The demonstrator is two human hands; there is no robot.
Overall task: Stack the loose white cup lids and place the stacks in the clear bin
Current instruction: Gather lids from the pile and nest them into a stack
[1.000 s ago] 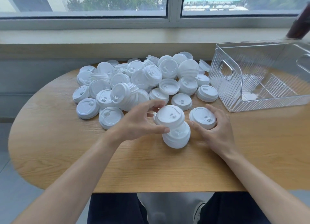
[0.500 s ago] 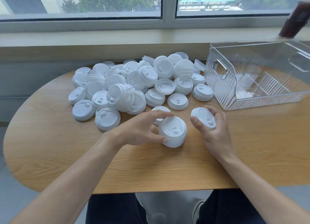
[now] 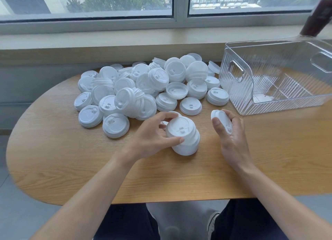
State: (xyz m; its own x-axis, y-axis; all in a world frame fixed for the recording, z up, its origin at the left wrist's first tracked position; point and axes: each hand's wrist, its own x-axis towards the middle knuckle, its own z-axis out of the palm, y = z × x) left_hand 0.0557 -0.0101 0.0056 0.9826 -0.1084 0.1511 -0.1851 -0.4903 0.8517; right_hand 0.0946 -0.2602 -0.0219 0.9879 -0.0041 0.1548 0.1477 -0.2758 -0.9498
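Two hands busy: our left hand [image 3: 152,137] fingers clamp the short stack [image 3: 185,137] steady on the bench [image 3: 53,159], right hand [image 3: 230,132] pinches one tilted lid [image 3: 221,120] beside it, probably next on; clear bin [image 3: 269,81] waits behind

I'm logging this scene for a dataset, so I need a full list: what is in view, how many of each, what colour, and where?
Loose lids: dozens, too many to count exactly, white, heaped on the far half of the table.
Lid stack: one, a few lids deep, white, near the table's middle, in the left hand.
Single lid: one, white, tilted, in the right hand.
Bin: one, clear ribbed plastic, at the table's right; whether anything lies inside is unclear.
Table: one, light wood, rounded ends.
Bottle: one, dark, on the sill at upper right, blurred.
Window: one, pale frame, behind the table.
Left hand: grips the stack.
Right hand: holds the single lid.
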